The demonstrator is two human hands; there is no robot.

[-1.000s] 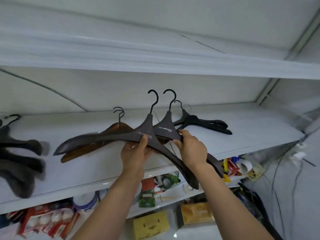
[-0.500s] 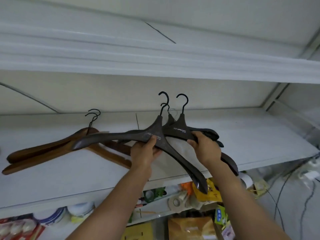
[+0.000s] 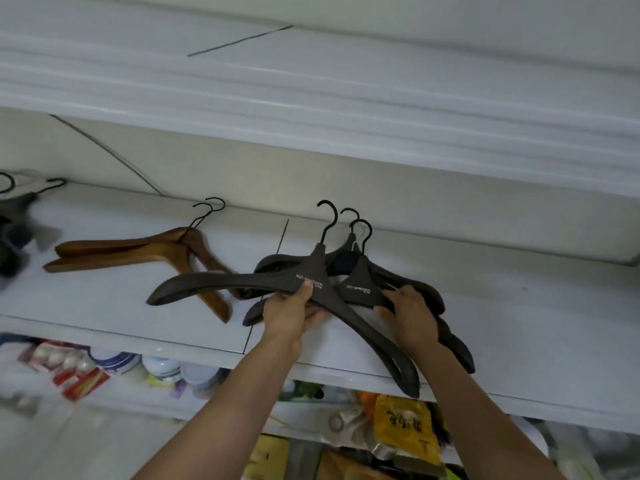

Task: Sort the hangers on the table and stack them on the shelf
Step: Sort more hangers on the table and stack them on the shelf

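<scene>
My left hand [image 3: 292, 311] grips a large dark hanger [image 3: 221, 284] at its neck, just over the white shelf [image 3: 104, 306]. A second dark hanger [image 3: 360, 289] is held at its neck by my right hand [image 3: 410, 315]; it overlaps the first. Both sit on top of another dark hanger [image 3: 408, 280] that lies on the shelf behind them. Two brown wooden hangers [image 3: 131, 252] lie stacked on the shelf to the left.
More dark hangers [image 3: 14, 230] lie blurred at the shelf's far left. A second shelf board [image 3: 311, 109] runs close overhead. Below the shelf, a lower level holds bowls [image 3: 117, 362], red packets [image 3: 79, 379], a yellow bag [image 3: 405, 424] and boxes.
Both hands have carried the two dark hangers rightward along the shelf and lowered them onto the dark hanger lying there. The brown hangers now sit further left in view.
</scene>
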